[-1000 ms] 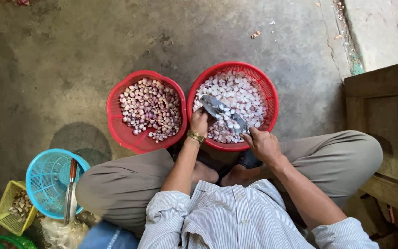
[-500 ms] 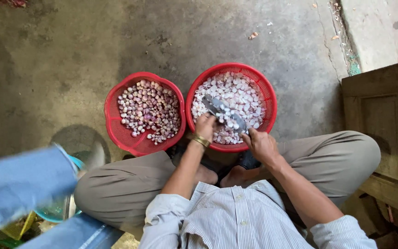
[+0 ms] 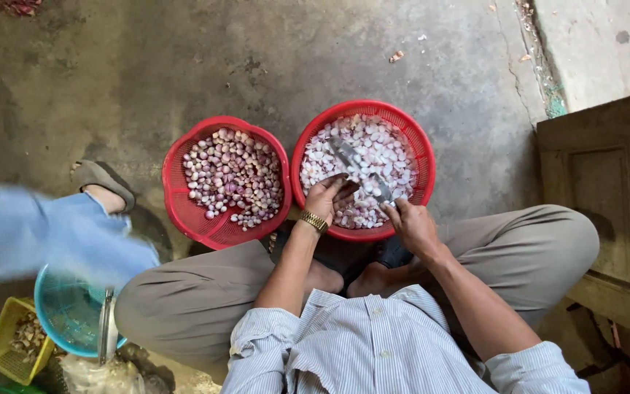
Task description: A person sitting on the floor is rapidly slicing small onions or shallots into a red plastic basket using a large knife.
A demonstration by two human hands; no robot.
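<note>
- Since a moment ago the blue-sleeved limb of another person (image 3: 45,237) has drawn back to the left, baring the blue basket (image 3: 67,310) and a sandalled foot (image 3: 100,182) beside it
- Left hand (image 3: 327,197) sits curled over the near rim of the right basket (image 3: 410,138), fingers closed on something small, likely a shallot piece; it is too small to be sure
- Right hand (image 3: 413,226) is closed around the handle of a knife (image 3: 362,168), whose blade lies out over the pale peeled pieces
- Left basket (image 3: 176,204) holds purple unpeeled shallots (image 3: 233,179) and touches the right one
- Yellow crate (image 3: 5,346) lies at the lower left, beside the blue basket
- Risk, as I judge it: blade and left fingers are close together, so a slip could nick a fingertip
- Passing foot is near the left basket and could knock it and spill the shallots
</note>
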